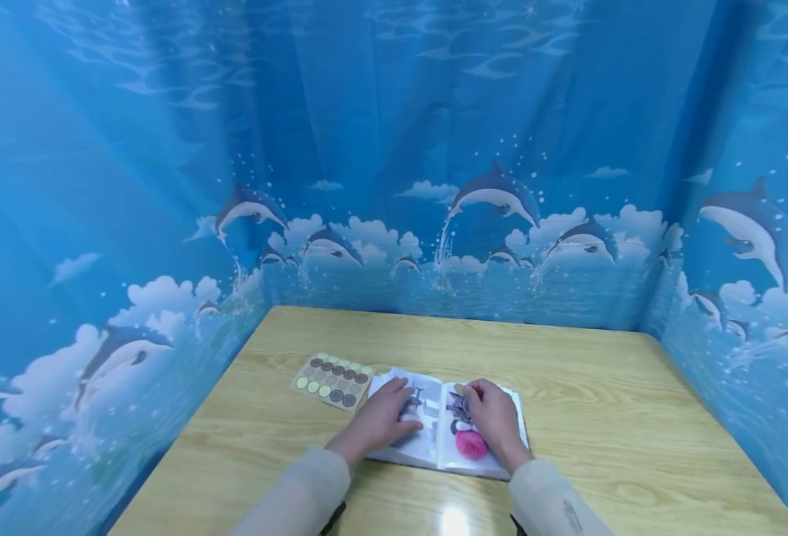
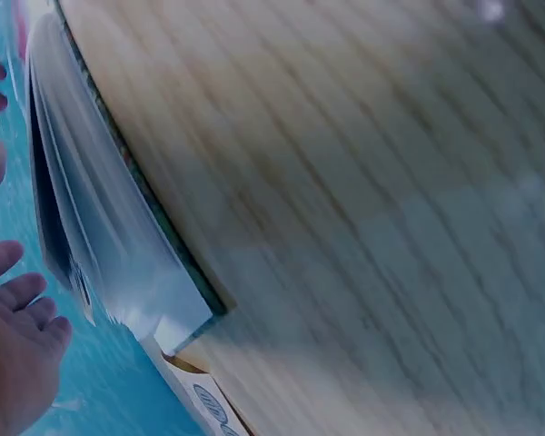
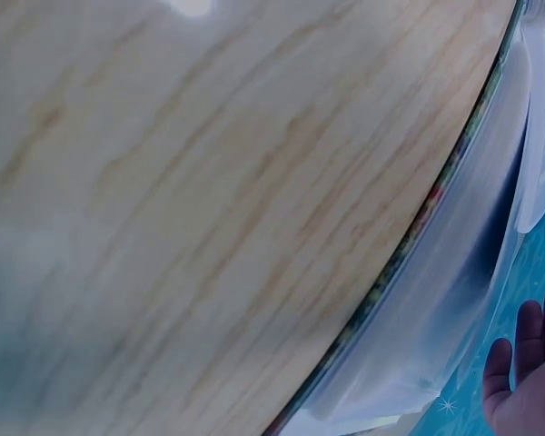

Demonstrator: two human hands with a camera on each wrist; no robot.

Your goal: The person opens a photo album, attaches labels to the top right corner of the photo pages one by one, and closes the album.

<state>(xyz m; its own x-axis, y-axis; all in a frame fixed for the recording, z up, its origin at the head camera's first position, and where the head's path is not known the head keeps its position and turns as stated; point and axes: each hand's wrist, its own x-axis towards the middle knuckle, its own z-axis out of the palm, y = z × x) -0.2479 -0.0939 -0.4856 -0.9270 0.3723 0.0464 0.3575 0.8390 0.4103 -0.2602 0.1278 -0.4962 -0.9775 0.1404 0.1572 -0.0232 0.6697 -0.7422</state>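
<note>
1 open book (image 1: pixel 434 439) — 2 flat hands on it, left hand (image 1: pixel 383 418), right hand (image 1: pixel 494 417), 1 sticker sheet (image 1: pixel 332 380)

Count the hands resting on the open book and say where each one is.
2. The left hand lies flat on the left page of the open book; the right hand lies on the right page, above a pink picture. None seems hidden.

sleeves (image 1: pixel 300 491): pale beige, long | hands (image 1: pixel 380 418): bare | no rings
</note>
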